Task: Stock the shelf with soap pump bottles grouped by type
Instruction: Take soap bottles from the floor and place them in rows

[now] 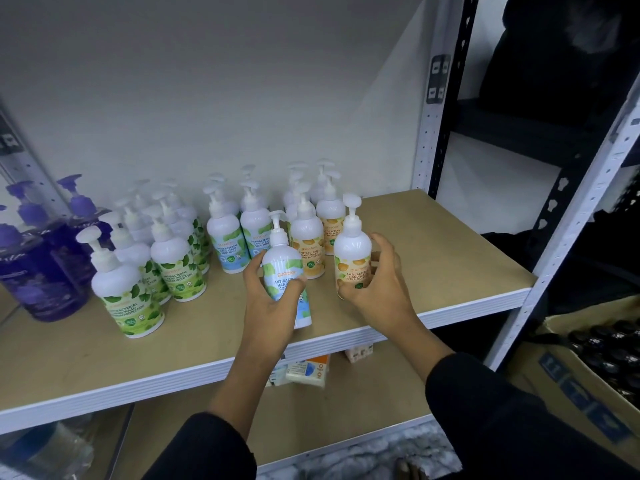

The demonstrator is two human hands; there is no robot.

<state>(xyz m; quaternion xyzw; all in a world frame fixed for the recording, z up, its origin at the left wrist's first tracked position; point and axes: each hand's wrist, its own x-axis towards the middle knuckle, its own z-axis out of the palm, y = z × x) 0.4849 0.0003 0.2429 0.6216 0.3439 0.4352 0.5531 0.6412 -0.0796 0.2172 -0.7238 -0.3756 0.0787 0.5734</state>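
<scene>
In the head view, the left hand (273,303) had its fingers and thumb curled round a blue-label Cool Mint bottle (282,268), held tilted over the front of the wooden shelf board (433,244), just before the Cool Mint row (235,237). The right hand (377,282) gripped an orange-label Ultra Moisture bottle (351,254), upright and just right of the Ultra Moisture row (310,237); whether its base touched the board could not be told. Further left stood green-label bottles (149,261) and purple bottles (38,268), each kind grouped together.
</scene>
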